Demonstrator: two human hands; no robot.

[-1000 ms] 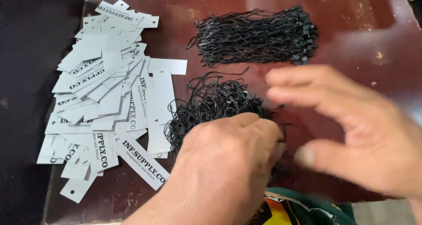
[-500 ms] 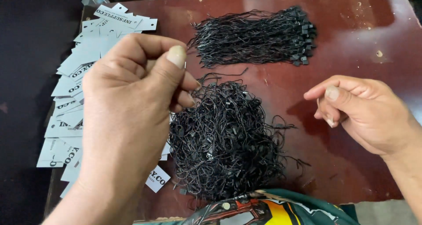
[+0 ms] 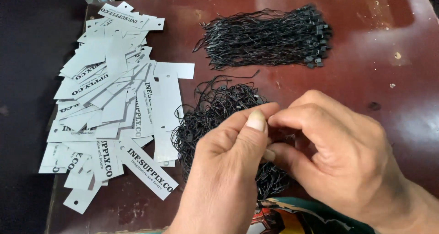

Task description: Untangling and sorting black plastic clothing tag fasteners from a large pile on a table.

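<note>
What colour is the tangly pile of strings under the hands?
Black: the tangled string pile looks black all through, seen in the head view.

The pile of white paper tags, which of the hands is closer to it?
Left. The left hand sits just right of the paper tags, over the tangled black strings; the right hand lies farther right.

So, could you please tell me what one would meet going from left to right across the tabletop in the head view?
Pile of white paper tags → tangled heap of black string loops → left hand → right hand, fingertips of both meeting over the heap.
</note>
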